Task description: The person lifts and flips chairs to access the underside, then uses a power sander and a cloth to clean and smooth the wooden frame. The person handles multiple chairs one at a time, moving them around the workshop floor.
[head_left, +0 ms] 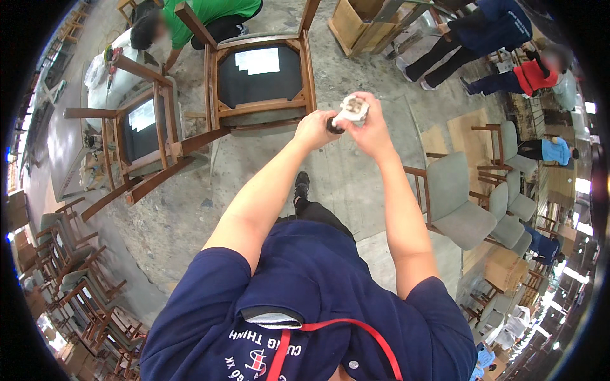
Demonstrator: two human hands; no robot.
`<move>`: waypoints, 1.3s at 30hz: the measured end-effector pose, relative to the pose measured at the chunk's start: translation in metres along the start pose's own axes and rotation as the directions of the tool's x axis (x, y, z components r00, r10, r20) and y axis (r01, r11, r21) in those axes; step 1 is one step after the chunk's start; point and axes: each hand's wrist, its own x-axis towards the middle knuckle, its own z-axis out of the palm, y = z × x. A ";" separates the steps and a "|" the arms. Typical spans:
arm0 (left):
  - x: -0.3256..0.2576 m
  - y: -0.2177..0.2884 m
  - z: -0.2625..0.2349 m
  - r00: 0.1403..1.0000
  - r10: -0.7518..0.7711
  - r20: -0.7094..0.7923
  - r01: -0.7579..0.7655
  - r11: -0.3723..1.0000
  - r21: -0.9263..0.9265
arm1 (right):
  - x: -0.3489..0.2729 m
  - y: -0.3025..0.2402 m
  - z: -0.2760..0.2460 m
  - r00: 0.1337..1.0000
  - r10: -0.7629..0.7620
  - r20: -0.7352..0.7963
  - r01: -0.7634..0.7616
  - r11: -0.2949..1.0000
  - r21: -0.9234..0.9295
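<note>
Both my hands meet in front of me, above the concrete floor. The fingers of my right hand (372, 132) are closed on a whitish, brown-stained wad of cloth (354, 109). My left hand (312, 131) is wrapped round a small dark object (332, 122), whose kind I cannot make out. The wad touches or nearly touches the dark object. Just beyond my left hand stands an upturned wooden chair (260, 89), its black seat underside bearing white labels. A second overturned chair (143, 130) lies to its left.
A person in green (210, 22) bends down beyond the chairs. Grey upholstered chairs (454, 197) stand in a row at right, more chairs (82, 292) at lower left. A wooden crate (349, 28) and a person in dark blue (489, 28) are at the far right.
</note>
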 end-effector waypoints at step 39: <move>0.006 -0.009 0.012 0.998 -0.055 -0.019 0.056 0.994 0.089 | -0.024 0.042 0.011 0.928 0.303 -0.217 -0.192 0.888 0.419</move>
